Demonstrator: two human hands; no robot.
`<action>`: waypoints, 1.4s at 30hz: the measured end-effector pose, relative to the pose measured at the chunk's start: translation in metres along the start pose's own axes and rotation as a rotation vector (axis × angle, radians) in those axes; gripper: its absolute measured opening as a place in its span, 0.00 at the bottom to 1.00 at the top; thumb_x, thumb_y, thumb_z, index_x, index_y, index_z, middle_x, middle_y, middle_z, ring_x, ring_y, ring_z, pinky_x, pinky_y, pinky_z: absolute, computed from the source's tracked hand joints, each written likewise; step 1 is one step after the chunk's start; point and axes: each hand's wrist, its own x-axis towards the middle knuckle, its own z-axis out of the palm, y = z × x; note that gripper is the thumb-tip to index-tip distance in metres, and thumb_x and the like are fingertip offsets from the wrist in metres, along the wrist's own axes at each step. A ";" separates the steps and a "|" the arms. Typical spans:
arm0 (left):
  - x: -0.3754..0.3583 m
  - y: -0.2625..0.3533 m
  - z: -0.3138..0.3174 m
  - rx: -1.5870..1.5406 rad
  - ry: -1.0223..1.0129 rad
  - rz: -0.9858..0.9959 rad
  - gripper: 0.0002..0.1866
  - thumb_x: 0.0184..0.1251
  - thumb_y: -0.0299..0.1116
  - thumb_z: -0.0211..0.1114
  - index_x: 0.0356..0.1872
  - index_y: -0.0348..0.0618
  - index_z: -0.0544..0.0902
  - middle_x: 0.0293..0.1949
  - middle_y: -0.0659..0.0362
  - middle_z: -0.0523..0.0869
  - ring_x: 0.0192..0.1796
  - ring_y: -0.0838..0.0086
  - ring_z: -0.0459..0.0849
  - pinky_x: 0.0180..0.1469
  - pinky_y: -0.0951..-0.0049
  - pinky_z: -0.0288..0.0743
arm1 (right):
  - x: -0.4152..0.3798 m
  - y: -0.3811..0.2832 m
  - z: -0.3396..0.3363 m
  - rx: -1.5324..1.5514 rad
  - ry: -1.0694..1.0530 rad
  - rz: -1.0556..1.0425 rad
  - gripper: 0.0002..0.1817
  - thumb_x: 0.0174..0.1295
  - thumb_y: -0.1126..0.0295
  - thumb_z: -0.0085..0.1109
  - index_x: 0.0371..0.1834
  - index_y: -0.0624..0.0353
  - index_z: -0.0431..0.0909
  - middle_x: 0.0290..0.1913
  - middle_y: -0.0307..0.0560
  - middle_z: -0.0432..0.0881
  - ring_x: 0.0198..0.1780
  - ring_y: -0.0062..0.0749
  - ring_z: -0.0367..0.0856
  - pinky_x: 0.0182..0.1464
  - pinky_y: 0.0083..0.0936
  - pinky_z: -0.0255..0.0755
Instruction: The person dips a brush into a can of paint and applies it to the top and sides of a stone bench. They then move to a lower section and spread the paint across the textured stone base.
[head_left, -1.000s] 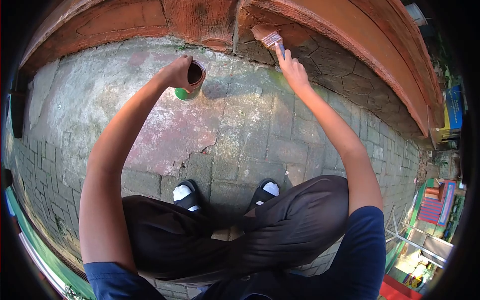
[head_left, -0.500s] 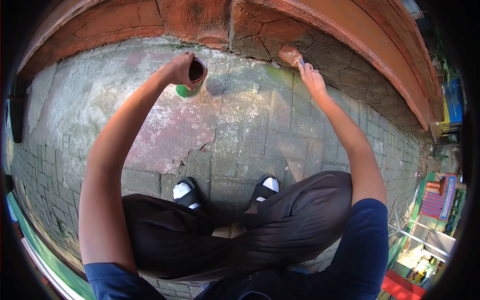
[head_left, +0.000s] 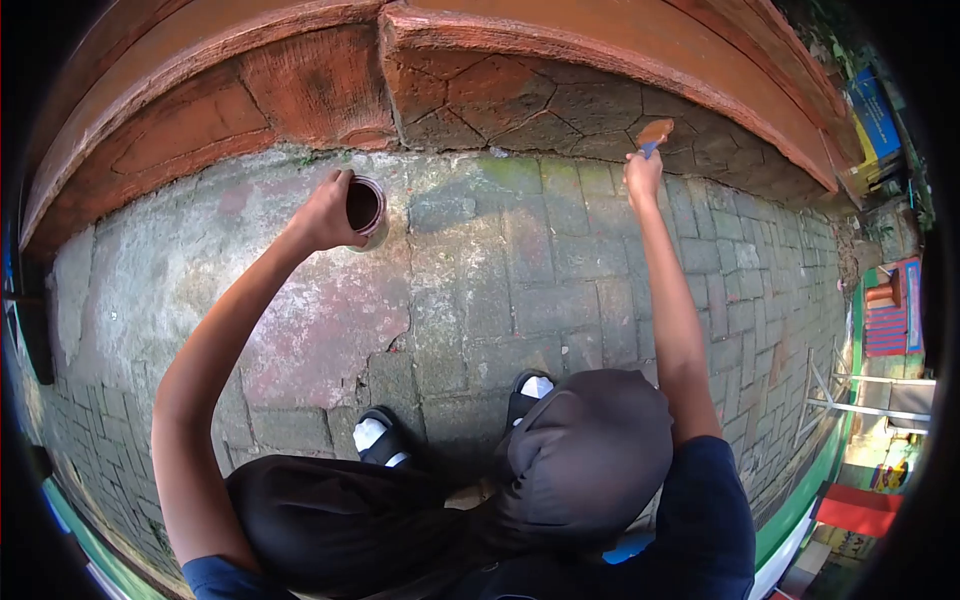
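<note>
My left hand (head_left: 325, 213) grips a round paint can (head_left: 366, 206) by its side, its open top showing dark brown inside. The can is held above the pavement, a little way out from the wall. In my right hand (head_left: 643, 178) is the handle of a paintbrush (head_left: 655, 133) with reddish-brown bristles. The brush is at the lower wall (head_left: 590, 112), over a dark, unevenly coloured stretch with a cracked-stone pattern; whether the bristles touch it I cannot tell. Further left, the wall is more evenly reddish-brown.
Grey paving blocks (head_left: 560, 310) and a worn concrete patch lie between my sandalled feet and the wall. A ledge (head_left: 560, 45) juts out above the lower wall. Metal bars (head_left: 880, 408) and a red and blue object (head_left: 893, 308) are at the right.
The brush has moved right along the wall in my right hand. My left hand still holds the can, which shows lower and further left. The view has shifted, with more ledge visible.
</note>
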 end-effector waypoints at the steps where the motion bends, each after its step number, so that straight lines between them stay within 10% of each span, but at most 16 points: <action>1: -0.003 0.003 -0.003 -0.010 -0.015 0.013 0.51 0.26 0.39 0.81 0.58 0.26 0.68 0.51 0.41 0.76 0.55 0.49 0.77 0.60 0.61 0.73 | 0.013 0.009 0.014 0.004 0.045 -0.134 0.12 0.68 0.72 0.43 0.47 0.71 0.68 0.31 0.61 0.80 0.36 0.51 0.82 0.40 0.40 0.73; 14: -0.056 -0.010 0.006 -0.003 0.020 -0.043 0.53 0.26 0.37 0.83 0.61 0.28 0.67 0.55 0.43 0.75 0.59 0.50 0.75 0.64 0.60 0.70 | -0.142 -0.106 0.147 -0.300 -0.328 -0.297 0.17 0.59 0.79 0.51 0.50 0.71 0.60 0.41 0.75 0.80 0.47 0.66 0.80 0.51 0.52 0.75; 21: -0.071 -0.018 0.046 0.092 0.037 -0.088 0.55 0.30 0.37 0.80 0.65 0.27 0.62 0.59 0.41 0.72 0.62 0.50 0.72 0.65 0.60 0.69 | -0.126 -0.104 0.133 -0.393 -0.610 -0.578 0.15 0.69 0.62 0.51 0.40 0.66 0.74 0.36 0.64 0.83 0.44 0.61 0.82 0.45 0.51 0.74; 26: -0.084 -0.018 0.064 0.036 0.034 -0.156 0.55 0.28 0.37 0.80 0.65 0.29 0.62 0.60 0.41 0.71 0.63 0.50 0.72 0.65 0.59 0.69 | -0.034 -0.049 0.065 -0.490 -0.300 -0.578 0.26 0.69 0.48 0.49 0.32 0.63 0.82 0.27 0.58 0.82 0.32 0.52 0.82 0.36 0.40 0.71; 33: -0.093 -0.014 0.071 0.005 0.079 -0.158 0.50 0.30 0.36 0.81 0.62 0.32 0.66 0.57 0.44 0.75 0.60 0.51 0.75 0.61 0.58 0.72 | 0.122 0.047 -0.077 -0.536 0.042 -0.239 0.23 0.67 0.51 0.52 0.34 0.61 0.85 0.35 0.64 0.84 0.43 0.59 0.83 0.45 0.44 0.73; 36: -0.092 -0.012 0.068 -0.018 0.075 -0.164 0.50 0.30 0.36 0.81 0.61 0.31 0.67 0.57 0.45 0.75 0.59 0.52 0.76 0.61 0.59 0.72 | 0.153 0.074 -0.078 -0.455 0.167 -0.218 0.25 0.68 0.54 0.52 0.30 0.69 0.82 0.19 0.51 0.79 0.23 0.37 0.81 0.30 0.34 0.71; 38: -0.091 -0.012 0.067 -0.032 0.072 -0.171 0.50 0.29 0.35 0.81 0.61 0.31 0.67 0.56 0.45 0.75 0.59 0.52 0.76 0.61 0.59 0.72 | 0.118 0.039 -0.042 -0.487 0.118 -0.161 0.21 0.67 0.60 0.51 0.37 0.72 0.82 0.40 0.70 0.83 0.49 0.63 0.80 0.51 0.49 0.72; 42: -0.094 -0.014 0.071 -0.061 0.103 -0.200 0.50 0.28 0.34 0.82 0.60 0.32 0.67 0.57 0.46 0.75 0.60 0.53 0.76 0.62 0.59 0.72 | 0.021 -0.036 0.039 -0.427 0.112 -0.244 0.19 0.67 0.64 0.50 0.37 0.74 0.81 0.39 0.72 0.82 0.46 0.64 0.81 0.48 0.49 0.75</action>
